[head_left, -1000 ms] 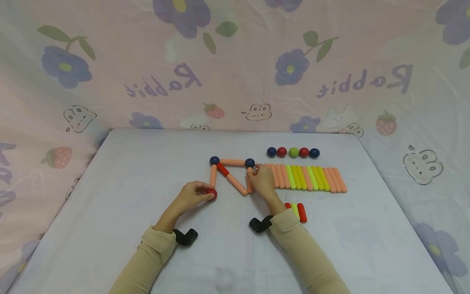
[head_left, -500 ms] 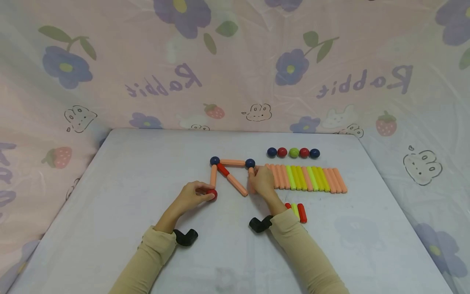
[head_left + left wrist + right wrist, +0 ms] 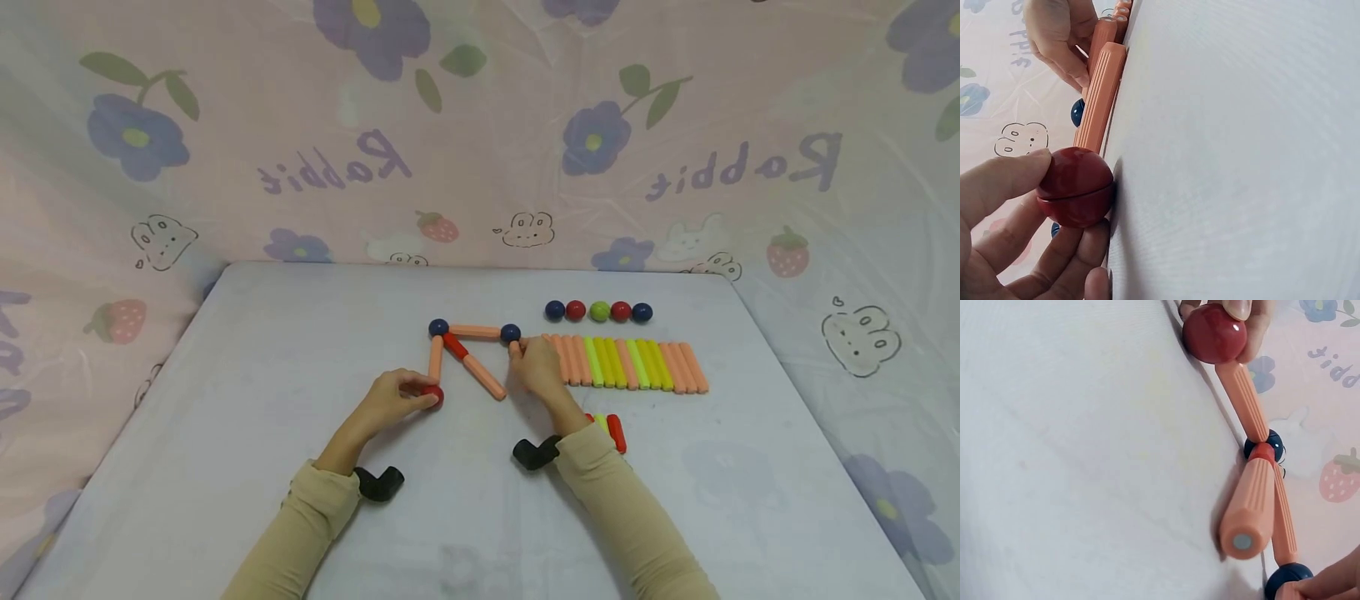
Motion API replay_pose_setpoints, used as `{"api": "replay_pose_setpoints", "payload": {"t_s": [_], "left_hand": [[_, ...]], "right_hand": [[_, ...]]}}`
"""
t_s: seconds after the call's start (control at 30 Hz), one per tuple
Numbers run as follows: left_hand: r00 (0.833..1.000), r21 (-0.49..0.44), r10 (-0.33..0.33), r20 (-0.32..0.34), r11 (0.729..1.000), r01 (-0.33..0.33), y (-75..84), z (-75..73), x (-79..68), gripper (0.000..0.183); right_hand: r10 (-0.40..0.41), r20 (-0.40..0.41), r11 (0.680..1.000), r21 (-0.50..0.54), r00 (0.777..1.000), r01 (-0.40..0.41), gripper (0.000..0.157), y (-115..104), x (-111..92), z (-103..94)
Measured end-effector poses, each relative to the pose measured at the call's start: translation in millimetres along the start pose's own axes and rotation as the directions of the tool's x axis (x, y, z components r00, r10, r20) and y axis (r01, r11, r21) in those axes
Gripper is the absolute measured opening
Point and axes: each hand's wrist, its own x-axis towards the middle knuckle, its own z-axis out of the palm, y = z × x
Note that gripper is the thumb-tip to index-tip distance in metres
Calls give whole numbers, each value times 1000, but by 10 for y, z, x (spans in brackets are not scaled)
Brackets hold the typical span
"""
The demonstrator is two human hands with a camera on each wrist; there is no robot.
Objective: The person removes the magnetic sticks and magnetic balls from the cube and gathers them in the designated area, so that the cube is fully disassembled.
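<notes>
My left hand (image 3: 393, 394) pinches a red ball (image 3: 1079, 187) between thumb and fingers. That ball sits at the near end of an orange magnetic rod (image 3: 436, 358), whose far end meets a dark blue ball (image 3: 438, 328). From this ball a second orange rod (image 3: 476, 332) runs right to another blue ball (image 3: 511, 333). A short red rod (image 3: 455, 346) and an orange rod (image 3: 485, 377) form a diagonal with a free near end. My right hand (image 3: 538, 367) holds an orange rod (image 3: 514, 351) at the right blue ball; the fingers hide most of it.
A row of orange, yellow and green rods (image 3: 626, 364) lies right of my right hand. Several loose balls (image 3: 600, 312) line up behind it. Short red and green rods (image 3: 617, 433) lie nearer, partly behind my right forearm. Patterned cloth (image 3: 480, 167) rises beyond the table.
My right hand has shifted slightly right, swinging its rod's near end away from the diagonal's free end. My left hand has stayed on the red ball.
</notes>
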Motion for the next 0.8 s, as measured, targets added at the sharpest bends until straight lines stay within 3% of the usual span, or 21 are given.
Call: {"api": "replay_pose_setpoints", "payload": {"t_s": [0.4,0.63,0.8], "left_hand": [[998,23,-53,-24,998,53,-18,-61,-61,28],[997,54,-54,-50,997,56,-73,-132,-114,28],[996,46,-68,-51,996,70,-93,-148,-119,29]], "right_hand": [[-29,52,999,29,998,28,29,-48,-1,16],[-53,-48,989,136,997,59,33,-54,20,117],[-25,-25,984,175,999,29,39,-61,23,106]]}}
